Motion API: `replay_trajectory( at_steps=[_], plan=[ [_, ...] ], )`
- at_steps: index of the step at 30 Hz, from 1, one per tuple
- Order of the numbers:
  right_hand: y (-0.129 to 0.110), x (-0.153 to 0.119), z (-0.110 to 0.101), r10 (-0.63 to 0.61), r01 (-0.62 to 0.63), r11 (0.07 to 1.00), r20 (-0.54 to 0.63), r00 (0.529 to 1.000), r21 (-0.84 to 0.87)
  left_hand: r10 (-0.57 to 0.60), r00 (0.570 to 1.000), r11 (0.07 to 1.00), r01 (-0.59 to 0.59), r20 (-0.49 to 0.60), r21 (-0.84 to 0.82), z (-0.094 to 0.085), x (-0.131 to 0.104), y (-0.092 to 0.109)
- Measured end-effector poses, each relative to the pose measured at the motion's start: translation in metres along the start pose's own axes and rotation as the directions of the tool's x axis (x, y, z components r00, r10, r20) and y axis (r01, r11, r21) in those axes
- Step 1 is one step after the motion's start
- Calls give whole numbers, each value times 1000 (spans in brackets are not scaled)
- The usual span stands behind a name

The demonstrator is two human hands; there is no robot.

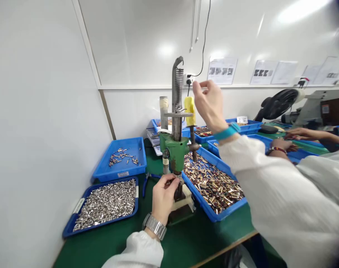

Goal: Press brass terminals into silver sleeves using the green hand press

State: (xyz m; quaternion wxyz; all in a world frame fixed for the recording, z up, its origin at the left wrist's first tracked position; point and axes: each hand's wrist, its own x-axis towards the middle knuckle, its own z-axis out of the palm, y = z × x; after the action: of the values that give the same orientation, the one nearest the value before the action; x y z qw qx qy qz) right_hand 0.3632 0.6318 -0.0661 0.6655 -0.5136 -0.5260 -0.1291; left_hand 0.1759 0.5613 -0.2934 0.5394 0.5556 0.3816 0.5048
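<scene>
A green hand press [177, 150] with a tall spring stands on the green table. My left hand [164, 193], a metal watch at its wrist, is pinched under the press head at the die; whatever its fingertips hold is too small to make out. Raised to the right of the spring is my right hand [210, 102], fingers curled with the tips together, close to the yellow lever handle [190, 111] but apart from it. Nothing can be made out in its fingertips.
Silver parts fill a tray [137, 197] at left, below a blue tray [144, 149] with some pieces. Blue-handled pliers [145, 184] lie beside them. A large tray [214, 217] of brass-coloured parts is right of the press. Another person's hands [282, 144] work at far right.
</scene>
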Motion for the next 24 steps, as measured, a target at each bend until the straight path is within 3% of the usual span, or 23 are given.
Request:
replay_trajectory(
  at_steps=[2, 4, 5, 6, 10, 16, 20, 24],
  plan=[
    [14, 30, 23, 125, -126, 992, 151, 981, -4, 9, 1000, 1000, -9, -8, 9, 0, 1, 0],
    [26, 42, 37, 280, -297, 955, 352, 893, -6, 28, 999, 999, -27, -29, 30, 0, 1, 0],
    [30, 43, 40, 322, -355, 935, 417, 850, 0, 35, 998, 999, -33, -43, 36, 1, 1, 1],
    [33, 42, 40, 329, -378, 926, 441, 835, 25, 36, 998, 999, -34, -51, 37, 1, 1, 1],
    [28, 25, 21, 134, -192, 960, 269, 954, 203, 24, 999, 999, -23, -40, 24, 2, 0, 2],
    [5, -5, -9, 21, -37, 968, 67, 998, 248, 52, 999, 998, -52, 3, 31, -1, 4, 4],
    [3, -4, -8, 71, -100, 955, 112, 991, 279, 90, 994, 994, -93, 55, 48, -7, 7, 8],
    [25, 10, -1, 129, -205, 909, 221, 967, 364, 46, 994, 998, -50, 97, 34, -10, 5, 8]
  ],
)
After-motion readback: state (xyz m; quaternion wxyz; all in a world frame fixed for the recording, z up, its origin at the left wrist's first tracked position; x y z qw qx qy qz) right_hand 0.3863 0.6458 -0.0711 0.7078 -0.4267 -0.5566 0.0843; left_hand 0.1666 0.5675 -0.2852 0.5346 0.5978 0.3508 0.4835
